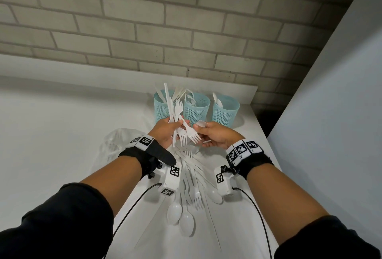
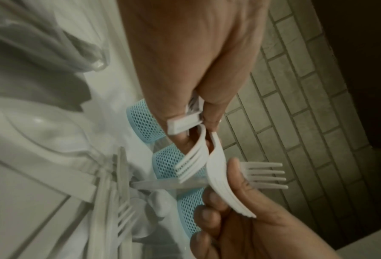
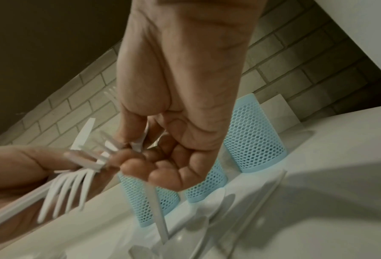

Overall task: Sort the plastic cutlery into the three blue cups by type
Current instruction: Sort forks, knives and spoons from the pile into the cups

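A bundle of white plastic forks (image 1: 179, 123) and at least one straight-handled piece was gripped in the left hand (image 1: 165, 129), the fingers and thumb curled round the handles, with some tines pointing up beyond the grip and others fanning down toward the person. The right hand (image 1: 215, 134) was held just beside it, its thumb and curled fingers pinching a white utensil (image 1: 201, 123) whose type could not be told, and its thumb lay close against the tines of one fork (image 2: 262, 175) from the left hand's bundle. A thin white piece (image 3: 157, 210) was seen hanging below the right hand's fingers in the right wrist view. Beyond both grips, three blue mesh cups (image 1: 196, 109) stood in a row against the brick wall (image 1: 144, 20), each holding some white cutlery. Below and behind the hands, nearer the person, a loose heap of forks, spoons and knives (image 1: 190, 186) lay on the white counter (image 1: 51, 134). To the left of the left hand's grip a crumpled clear plastic bag (image 1: 115, 140) rested on the counter.
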A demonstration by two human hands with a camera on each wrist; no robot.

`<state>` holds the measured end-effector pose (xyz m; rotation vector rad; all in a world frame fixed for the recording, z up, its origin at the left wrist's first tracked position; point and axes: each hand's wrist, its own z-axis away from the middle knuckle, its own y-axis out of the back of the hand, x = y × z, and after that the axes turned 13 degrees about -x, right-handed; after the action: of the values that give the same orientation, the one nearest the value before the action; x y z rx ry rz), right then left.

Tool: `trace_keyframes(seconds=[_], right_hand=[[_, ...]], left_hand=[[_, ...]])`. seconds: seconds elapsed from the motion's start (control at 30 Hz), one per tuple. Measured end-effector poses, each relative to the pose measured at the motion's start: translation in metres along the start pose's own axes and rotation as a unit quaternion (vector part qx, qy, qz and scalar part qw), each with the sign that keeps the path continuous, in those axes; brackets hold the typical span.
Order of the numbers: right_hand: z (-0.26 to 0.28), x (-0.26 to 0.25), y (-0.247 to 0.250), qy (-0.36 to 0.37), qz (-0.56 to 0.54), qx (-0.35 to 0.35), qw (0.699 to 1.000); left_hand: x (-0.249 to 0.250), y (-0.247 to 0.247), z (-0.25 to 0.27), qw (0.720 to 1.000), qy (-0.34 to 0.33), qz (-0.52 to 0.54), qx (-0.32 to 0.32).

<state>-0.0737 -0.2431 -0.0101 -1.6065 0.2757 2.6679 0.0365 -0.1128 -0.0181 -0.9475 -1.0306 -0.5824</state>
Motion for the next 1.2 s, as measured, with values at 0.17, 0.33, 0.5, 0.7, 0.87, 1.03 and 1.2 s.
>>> trace_keyframes(seconds=[0.17, 0.33, 0.5, 0.7, 0.87, 1.03, 1.2], right_hand=[[0.003, -0.004, 0.008, 0.048, -0.001, 0.091, 0.995], [0.002, -0.021, 0.008, 0.157, -0.137, 0.167, 0.964], [-0.004, -0.033, -0.005, 0.181, -0.119, 0.157, 0.964], [-0.02, -0.032, -0.022, 0.163, -0.096, 0.096, 0.977], [-0.026, -0.036, -0.02, 0.178, -0.075, 0.163, 0.968], [-0.034, -0.041, -0.019, 0.186, -0.079, 0.177, 0.963], [-0.04, -0.043, -0.012, 0.181, -0.104, 0.192, 0.959]], left_hand=[[0.003, 0.008, 0.002, 1.0, -0.012, 0.01, -0.011], [0.004, 0.012, 0.001, 0.999, -0.021, 0.019, -0.022], [0.003, 0.011, 0.001, 0.998, -0.019, 0.021, -0.049], [-0.001, 0.011, 0.001, 0.995, -0.006, 0.004, -0.097], [0.0, 0.011, 0.003, 0.996, 0.017, -0.007, -0.085], [0.006, 0.009, 0.002, 0.996, 0.017, -0.029, -0.081], [0.003, 0.008, -0.002, 0.998, 0.016, -0.002, -0.067]])
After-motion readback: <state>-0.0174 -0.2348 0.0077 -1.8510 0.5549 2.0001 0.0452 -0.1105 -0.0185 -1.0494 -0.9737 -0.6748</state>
